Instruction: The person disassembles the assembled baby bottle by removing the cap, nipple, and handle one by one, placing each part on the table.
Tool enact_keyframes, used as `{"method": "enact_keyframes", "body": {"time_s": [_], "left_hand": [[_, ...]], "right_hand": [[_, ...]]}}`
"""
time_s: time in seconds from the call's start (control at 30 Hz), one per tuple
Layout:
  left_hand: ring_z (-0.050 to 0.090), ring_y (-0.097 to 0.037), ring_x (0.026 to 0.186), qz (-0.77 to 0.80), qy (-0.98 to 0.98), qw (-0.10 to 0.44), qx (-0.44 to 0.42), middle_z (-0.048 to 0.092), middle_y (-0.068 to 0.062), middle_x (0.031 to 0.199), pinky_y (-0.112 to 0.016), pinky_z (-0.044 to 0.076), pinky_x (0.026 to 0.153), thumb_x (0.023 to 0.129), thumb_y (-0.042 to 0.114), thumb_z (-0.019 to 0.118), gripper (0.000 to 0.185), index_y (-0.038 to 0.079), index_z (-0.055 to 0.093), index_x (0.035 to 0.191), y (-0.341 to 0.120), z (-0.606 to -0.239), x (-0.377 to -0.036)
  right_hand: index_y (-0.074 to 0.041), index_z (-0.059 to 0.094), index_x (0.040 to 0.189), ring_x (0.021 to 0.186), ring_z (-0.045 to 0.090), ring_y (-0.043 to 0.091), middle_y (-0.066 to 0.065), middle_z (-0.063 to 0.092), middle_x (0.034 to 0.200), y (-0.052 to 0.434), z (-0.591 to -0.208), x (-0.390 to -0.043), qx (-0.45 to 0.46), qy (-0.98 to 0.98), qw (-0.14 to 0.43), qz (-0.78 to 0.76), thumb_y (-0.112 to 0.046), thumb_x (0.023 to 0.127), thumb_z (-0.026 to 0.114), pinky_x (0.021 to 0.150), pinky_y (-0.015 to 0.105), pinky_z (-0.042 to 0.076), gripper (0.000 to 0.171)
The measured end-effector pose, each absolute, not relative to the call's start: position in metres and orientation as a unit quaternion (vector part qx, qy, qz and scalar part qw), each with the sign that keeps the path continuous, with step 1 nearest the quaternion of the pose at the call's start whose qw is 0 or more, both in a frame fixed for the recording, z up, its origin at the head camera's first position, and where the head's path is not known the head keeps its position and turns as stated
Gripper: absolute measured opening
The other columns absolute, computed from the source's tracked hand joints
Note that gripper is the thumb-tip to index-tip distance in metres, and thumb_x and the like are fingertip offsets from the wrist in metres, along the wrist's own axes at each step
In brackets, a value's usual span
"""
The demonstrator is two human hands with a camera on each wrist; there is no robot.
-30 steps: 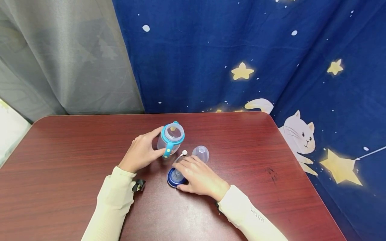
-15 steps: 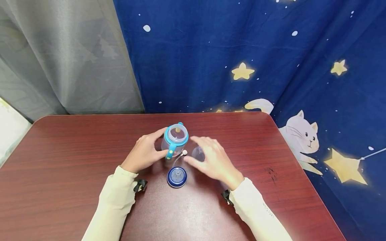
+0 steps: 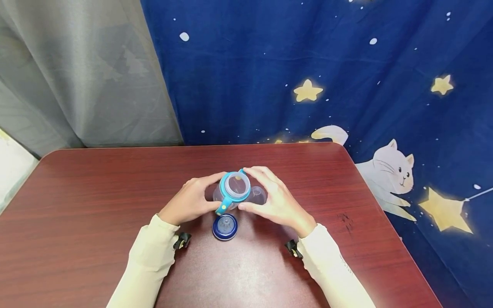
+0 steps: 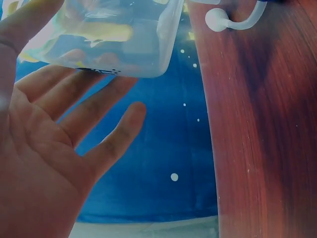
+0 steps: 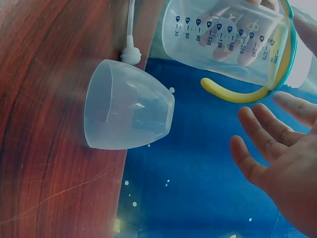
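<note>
Gripping bottle (image 3: 233, 188), left fingers (image 3: 212, 179) wide apart

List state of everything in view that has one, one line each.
Bottle: lidless, roughly upright, held off the table
Handles: fitted near bottle's mouth
Blue lid: off the bottle, on the table
Straw: curved, white weight on its end
Clear cover: standing wide end down on table
Left hand: gripping bottle
Right hand: open beside bottle, contact unclear

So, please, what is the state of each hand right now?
Left hand: holding the bottle.
Right hand: open, close beside the bottle; whether it touches cannot be told.
</note>
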State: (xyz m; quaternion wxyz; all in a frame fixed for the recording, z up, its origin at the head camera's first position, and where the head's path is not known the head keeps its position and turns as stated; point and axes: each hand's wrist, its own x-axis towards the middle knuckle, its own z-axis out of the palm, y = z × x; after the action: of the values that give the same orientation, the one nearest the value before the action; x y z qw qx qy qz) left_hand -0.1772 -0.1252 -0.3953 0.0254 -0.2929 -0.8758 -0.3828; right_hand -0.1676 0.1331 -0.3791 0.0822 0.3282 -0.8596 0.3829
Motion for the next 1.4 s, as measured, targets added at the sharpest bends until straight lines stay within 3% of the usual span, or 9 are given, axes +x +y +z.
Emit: {"method": "enact_keyframes", "body": {"time_s": [0.23,0.6,0.93,1.4], "left_hand": [[0.061,-0.006,0.111,-0.390,-0.870,0.010,-0.302,0.067,0.003,0.127,-0.042,0.048,0.096,0.080,0.021,0.083,0.065,0.022,0.057,0.139,-0.1249,-0.3942,-0.1766],[0.061,-0.005,0.103,-0.397,-0.859,0.003,-0.322,0.068,0.004,0.123,-0.045,0.051,0.091,0.078,0.016,0.083,0.065,0.025,0.058,0.138,-0.1243,-0.3930,-0.1769],[0.061,-0.003,0.101,-0.394,-0.860,0.000,-0.325,0.065,0.018,0.119,-0.044,0.052,0.090,0.078,0.018,0.084,0.066,0.030,0.058,0.137,-0.1237,-0.3917,-0.1765],[0.061,-0.004,0.108,-0.391,-0.862,0.008,-0.322,0.067,0.007,0.124,-0.043,0.050,0.093,0.079,0.021,0.084,0.065,0.025,0.058,0.138,-0.1258,-0.3912,-0.1771]], "right_hand": [[-0.025,0.051,0.145,0.124,0.049,0.011,-0.006,0.050,0.137,0.1348,-0.3804,-0.1699,0.342,-0.853,0.079,0.386,-0.045,0.076,0.085,0.104,0.040,0.043,0.080],[-0.027,0.051,0.145,0.127,0.046,0.012,-0.007,0.048,0.139,0.1351,-0.3784,-0.1709,0.344,-0.865,0.066,0.360,-0.051,0.074,0.085,0.105,0.043,0.042,0.082],[-0.024,0.054,0.140,0.127,0.046,0.014,-0.006,0.049,0.137,0.1330,-0.3776,-0.1700,0.354,-0.866,0.062,0.348,-0.051,0.076,0.083,0.105,0.046,0.039,0.075],[-0.019,0.053,0.141,0.129,0.045,0.017,-0.004,0.048,0.141,0.1335,-0.3714,-0.1648,0.350,-0.867,0.083,0.346,-0.047,0.076,0.084,0.103,0.050,0.039,0.077]]}}
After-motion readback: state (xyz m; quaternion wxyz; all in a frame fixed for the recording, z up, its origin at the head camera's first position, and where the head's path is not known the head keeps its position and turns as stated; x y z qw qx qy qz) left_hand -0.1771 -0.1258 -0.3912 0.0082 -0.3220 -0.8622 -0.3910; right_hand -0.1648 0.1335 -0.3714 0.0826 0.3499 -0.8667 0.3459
